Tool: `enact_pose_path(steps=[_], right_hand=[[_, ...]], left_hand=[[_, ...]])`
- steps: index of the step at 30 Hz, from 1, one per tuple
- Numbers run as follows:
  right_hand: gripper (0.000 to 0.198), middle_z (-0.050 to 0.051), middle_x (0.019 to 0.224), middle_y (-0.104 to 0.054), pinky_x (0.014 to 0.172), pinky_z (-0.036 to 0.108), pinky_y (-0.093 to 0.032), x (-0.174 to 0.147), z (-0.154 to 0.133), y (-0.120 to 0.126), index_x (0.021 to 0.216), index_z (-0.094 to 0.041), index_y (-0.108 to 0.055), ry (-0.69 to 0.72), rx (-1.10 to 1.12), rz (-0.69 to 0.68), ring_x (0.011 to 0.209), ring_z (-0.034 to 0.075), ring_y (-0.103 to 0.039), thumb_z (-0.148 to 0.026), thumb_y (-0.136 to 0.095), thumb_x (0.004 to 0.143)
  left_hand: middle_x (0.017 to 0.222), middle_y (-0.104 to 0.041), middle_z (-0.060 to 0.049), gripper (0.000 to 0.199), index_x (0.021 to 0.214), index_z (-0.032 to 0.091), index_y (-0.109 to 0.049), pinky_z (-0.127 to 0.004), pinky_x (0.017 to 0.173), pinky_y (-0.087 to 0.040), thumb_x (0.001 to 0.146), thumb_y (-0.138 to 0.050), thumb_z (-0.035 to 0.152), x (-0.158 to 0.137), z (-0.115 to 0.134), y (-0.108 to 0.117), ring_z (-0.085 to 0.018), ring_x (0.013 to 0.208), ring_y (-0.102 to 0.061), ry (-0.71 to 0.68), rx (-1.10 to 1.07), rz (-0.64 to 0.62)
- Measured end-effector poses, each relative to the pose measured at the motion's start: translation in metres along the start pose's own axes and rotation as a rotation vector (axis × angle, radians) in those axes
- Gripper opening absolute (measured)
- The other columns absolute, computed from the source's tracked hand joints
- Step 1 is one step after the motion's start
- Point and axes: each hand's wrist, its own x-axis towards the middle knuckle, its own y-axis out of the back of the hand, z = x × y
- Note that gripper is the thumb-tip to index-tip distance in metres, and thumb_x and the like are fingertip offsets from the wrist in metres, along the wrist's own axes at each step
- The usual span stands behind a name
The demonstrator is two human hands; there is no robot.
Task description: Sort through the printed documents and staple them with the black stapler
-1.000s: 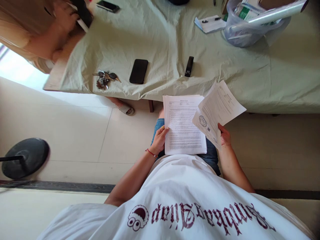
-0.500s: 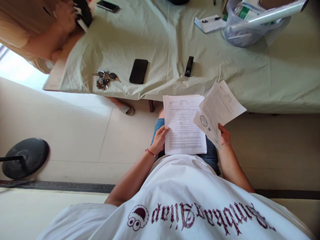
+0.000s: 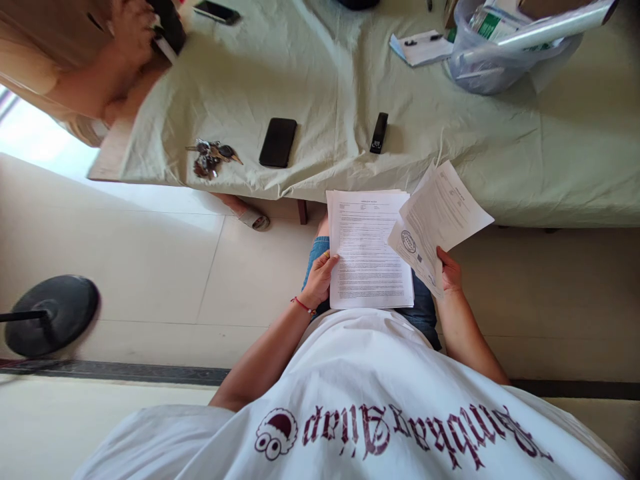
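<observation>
My left hand grips the left edge of a stack of printed sheets above my lap, thumb on top. In my right hand are a few stamped sheets, pinched at their lower right edge and tilted to the right. Their left corner overlaps the stack's upper right side. A round stamp and a small square code show on the held sheets. Beyond the papers, a black stapler lies on the table. My fingers beneath both sets of paper are hidden.
On the cloth-covered table lie a black phone, keys, another phone, a notepad and a plastic basket holding a roll. Another person's hand is at the upper left. A round black base stands on the floor.
Almost nothing differs. Both hands keep their hold on the papers, and the view has shifted only very slightly.
</observation>
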Motion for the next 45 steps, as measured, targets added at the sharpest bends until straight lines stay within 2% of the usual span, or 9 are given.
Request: enact_pose_path(steps=[9,15,20,32,37,40,45], right_hand=[[0.029,0.004,0.096,-0.083,0.092,0.045,-0.072,-0.0003,-0.0016,-0.0034,0.105,-0.027,-0.074,-0.066,0.035,0.109,0.098,0.028,-0.082,-0.032,-0.085,0.078],[0.026,0.003,0.094,-0.083,0.089,0.042,-0.072,0.0003,-0.0015,-0.0014,0.102,-0.025,-0.074,-0.052,0.001,0.101,0.089,0.026,-0.083,-0.033,-0.086,0.08],[0.026,0.005,0.089,-0.083,0.077,0.039,-0.073,-0.0009,-0.0007,-0.0029,0.099,-0.02,-0.075,-0.037,-0.007,0.122,0.078,0.026,-0.082,-0.032,-0.088,0.079],[0.028,0.006,0.091,-0.083,0.085,0.045,-0.072,-0.0036,-0.003,-0.0074,0.101,-0.019,-0.077,-0.031,-0.003,0.121,0.088,0.029,-0.082,-0.032,-0.088,0.079],[0.027,0.007,0.093,-0.083,0.08,0.043,-0.073,-0.0041,-0.003,-0.0074,0.1,-0.018,-0.077,-0.031,0.018,0.09,0.081,0.028,-0.082,-0.031,-0.088,0.08],[0.025,0.007,0.09,-0.083,0.076,0.04,-0.073,-0.004,-0.0022,-0.0082,0.097,-0.017,-0.077,-0.03,0.019,0.116,0.077,0.026,-0.081,-0.03,-0.088,0.08],[0.025,0.007,0.092,-0.083,0.078,0.039,-0.073,-0.0034,-0.0014,-0.0081,0.1,-0.017,-0.077,-0.018,0.017,0.13,0.079,0.025,-0.081,-0.029,-0.087,0.08]], left_hand=[[0.09,-0.079,-0.003,0.046,0.093,0.019,-0.074,-0.031,0.073,-0.056,0.068,-0.096,0.05,0.0,-0.0008,0.0007,-0.018,0.075,-0.069,0.004,-0.004,0.005],[0.087,-0.078,-0.002,0.045,0.092,0.019,-0.072,-0.031,0.071,-0.056,0.069,-0.095,0.051,-0.0002,-0.0006,0.0001,-0.017,0.074,-0.069,0.002,-0.001,-0.01],[0.087,-0.078,-0.003,0.043,0.091,0.019,-0.073,-0.03,0.073,-0.055,0.07,-0.095,0.05,-0.0005,0.0002,-0.0006,-0.017,0.075,-0.069,-0.003,0.0,-0.007],[0.087,-0.077,-0.003,0.046,0.09,0.019,-0.072,-0.032,0.073,-0.055,0.069,-0.096,0.052,0.0002,-0.0001,0.0005,-0.018,0.075,-0.068,-0.001,0.016,-0.002],[0.085,-0.077,-0.002,0.047,0.089,0.019,-0.071,-0.03,0.071,-0.055,0.069,-0.096,0.053,-0.0005,0.0008,-0.0002,-0.016,0.073,-0.068,-0.001,0.016,-0.011],[0.085,-0.077,-0.002,0.046,0.089,0.019,-0.071,-0.03,0.071,-0.055,0.069,-0.097,0.052,-0.0007,0.0009,-0.0004,-0.016,0.072,-0.067,0.001,0.008,-0.009],[0.085,-0.077,-0.002,0.045,0.089,0.019,-0.072,-0.03,0.072,-0.054,0.069,-0.097,0.051,-0.0008,0.0008,-0.0003,-0.016,0.073,-0.067,0.002,-0.002,-0.02]])
